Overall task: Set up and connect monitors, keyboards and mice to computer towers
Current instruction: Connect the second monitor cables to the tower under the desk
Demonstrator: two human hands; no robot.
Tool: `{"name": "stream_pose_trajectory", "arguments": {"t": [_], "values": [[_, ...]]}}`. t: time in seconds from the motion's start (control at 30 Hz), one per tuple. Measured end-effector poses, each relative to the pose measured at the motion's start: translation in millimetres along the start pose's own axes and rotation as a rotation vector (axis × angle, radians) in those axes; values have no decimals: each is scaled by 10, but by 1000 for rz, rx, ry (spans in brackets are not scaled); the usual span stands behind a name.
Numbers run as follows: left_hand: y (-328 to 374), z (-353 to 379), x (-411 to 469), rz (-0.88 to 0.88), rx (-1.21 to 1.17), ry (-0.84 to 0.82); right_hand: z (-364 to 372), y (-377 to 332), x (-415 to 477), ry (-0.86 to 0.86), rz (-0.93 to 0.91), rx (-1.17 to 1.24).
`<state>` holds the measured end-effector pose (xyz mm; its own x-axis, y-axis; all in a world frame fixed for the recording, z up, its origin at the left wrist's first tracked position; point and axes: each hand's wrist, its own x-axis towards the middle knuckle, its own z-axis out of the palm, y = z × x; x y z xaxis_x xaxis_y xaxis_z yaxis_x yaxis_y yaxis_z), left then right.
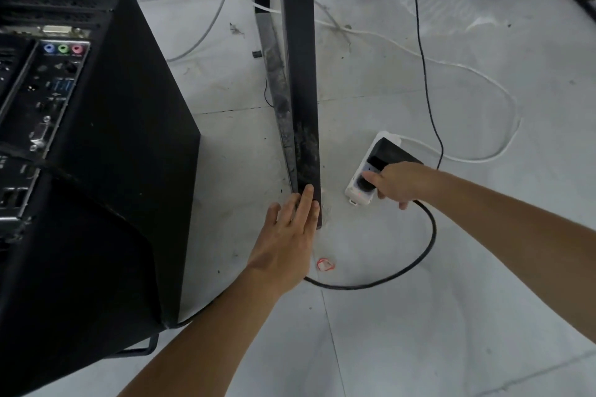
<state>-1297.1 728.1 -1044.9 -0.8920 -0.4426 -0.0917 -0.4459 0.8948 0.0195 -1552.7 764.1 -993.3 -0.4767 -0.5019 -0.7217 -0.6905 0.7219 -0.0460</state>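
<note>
The black metal computer tower (96, 155) runs off the left edge, and the ports below its three coloured audio jacks (63, 49) are too blurred to tell apart. The right hand (400, 182) curls over most of the black plug (364, 184), hiding how it sits in the white plastic power strip (362, 199). The thick black rubber cable (419, 261) passes out of sight under the wrist of the left hand (287, 238). The dark metal bench leg (298, 74) is cut off by the top edge.
</note>
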Motion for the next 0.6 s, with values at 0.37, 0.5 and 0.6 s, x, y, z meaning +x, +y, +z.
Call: {"name": "stream_pose_trajectory", "arguments": {"t": [0.37, 0.5, 0.6], "values": [[-64, 61, 7, 29, -52, 91, 450, 272, 11, 100, -153, 519], [-100, 112, 38, 43, -77, 135, 395, 357, 23, 109, -221, 196], [-93, 135, 39, 39, -86, 154, 293, 279, 96, 135, -243, -226]]}}
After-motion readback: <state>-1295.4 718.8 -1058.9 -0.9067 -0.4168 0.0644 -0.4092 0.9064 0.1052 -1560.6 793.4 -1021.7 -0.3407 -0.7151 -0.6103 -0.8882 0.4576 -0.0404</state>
